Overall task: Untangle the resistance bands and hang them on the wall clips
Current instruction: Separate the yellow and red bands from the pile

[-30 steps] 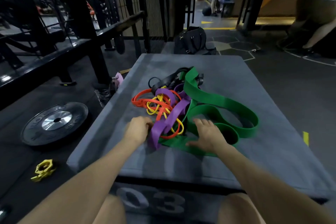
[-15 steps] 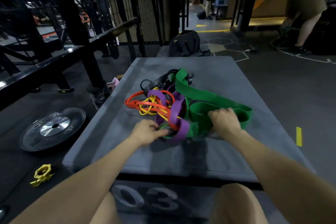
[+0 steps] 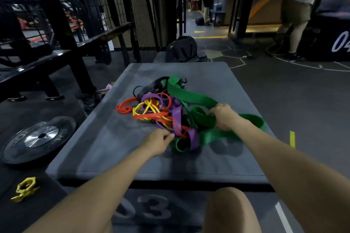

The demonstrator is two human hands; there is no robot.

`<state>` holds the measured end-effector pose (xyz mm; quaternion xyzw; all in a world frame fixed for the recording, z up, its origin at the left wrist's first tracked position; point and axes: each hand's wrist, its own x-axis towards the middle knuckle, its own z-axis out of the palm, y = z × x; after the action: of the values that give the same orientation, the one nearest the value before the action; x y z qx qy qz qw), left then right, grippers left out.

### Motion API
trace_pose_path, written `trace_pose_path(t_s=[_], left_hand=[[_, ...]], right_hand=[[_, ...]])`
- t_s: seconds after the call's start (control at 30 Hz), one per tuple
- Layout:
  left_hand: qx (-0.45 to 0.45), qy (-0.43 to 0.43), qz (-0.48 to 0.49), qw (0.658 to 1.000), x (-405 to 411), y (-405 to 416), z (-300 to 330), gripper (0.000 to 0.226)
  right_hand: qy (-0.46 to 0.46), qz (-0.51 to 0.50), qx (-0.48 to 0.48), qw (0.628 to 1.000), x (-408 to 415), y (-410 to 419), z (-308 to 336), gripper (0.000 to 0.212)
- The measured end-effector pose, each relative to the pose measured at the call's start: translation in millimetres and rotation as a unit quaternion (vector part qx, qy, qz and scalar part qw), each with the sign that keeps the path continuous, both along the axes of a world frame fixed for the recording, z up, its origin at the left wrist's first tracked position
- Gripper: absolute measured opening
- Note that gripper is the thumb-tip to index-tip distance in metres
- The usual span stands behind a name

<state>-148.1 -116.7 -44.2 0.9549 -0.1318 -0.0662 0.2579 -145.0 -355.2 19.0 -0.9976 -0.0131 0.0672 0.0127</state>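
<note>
A tangle of resistance bands (image 3: pixel 166 111) lies mid-top on a grey padded plyo box (image 3: pixel 106 149). The right hand (image 3: pixel 224 116) is closed around the wide green band (image 3: pixel 191 94), whose long run stretches up and away to the far left of that fist. The left hand (image 3: pixel 158 143), nearer the knot, pinches a purple band (image 3: pixel 192 137) at the pile's near edge. No wall clips are in view.
</note>
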Motion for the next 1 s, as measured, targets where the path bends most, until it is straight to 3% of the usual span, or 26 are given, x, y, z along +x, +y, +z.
trace_pose_path(t_s=[0.1, 0.17, 0.27, 0.33, 0.43, 0.57, 0.8, 0.9, 1.0], left_hand=[[-0.059, -0.063, 0.038, 0.996, 22, 12, 0, 0.011], [-0.076, -0.106, 0.074, 0.989, 35, 18, -2, 0.021], [-0.078, -0.145, 0.074, 0.984, 50, 17, -2, 0.037], [-0.055, -0.144, 0.02, 0.988, 60, 13, -5, 0.044], [0.024, -0.156, -0.029, 0.987, 69, 7, -14, 0.043], [0.06, -0.211, -0.002, 0.976, 67, 10, -22, 0.036], [-0.006, -0.232, 0.063, 0.971, 74, 26, -25, 0.052], [0.029, -0.175, 0.039, 0.983, 83, 24, -20, 0.053], [0.052, -0.184, 0.045, 0.98, 83, 25, -16, 0.048]], right_hand=[[-0.006, 0.028, 0.131, 0.991, 4, 44, 19, 0.058], [-0.026, 0.027, 0.21, 0.977, 9, 76, 12, 0.04], [-0.007, 0.0, 0.175, 0.985, 17, 111, -17, 0.045], [-0.044, -0.043, 0.153, 0.986, 22, 114, -34, 0.046], [-0.095, -0.119, 0.2, 0.968, 33, 98, -45, 0.024], [-0.139, -0.167, 0.262, 0.94, 33, 80, -44, 0.02], [-0.17, -0.104, 0.193, 0.961, 30, 92, -43, 0.026], [-0.174, -0.103, 0.17, 0.965, 34, 97, -44, 0.027], [-0.169, -0.106, 0.167, 0.966, 40, 100, -43, 0.026]])
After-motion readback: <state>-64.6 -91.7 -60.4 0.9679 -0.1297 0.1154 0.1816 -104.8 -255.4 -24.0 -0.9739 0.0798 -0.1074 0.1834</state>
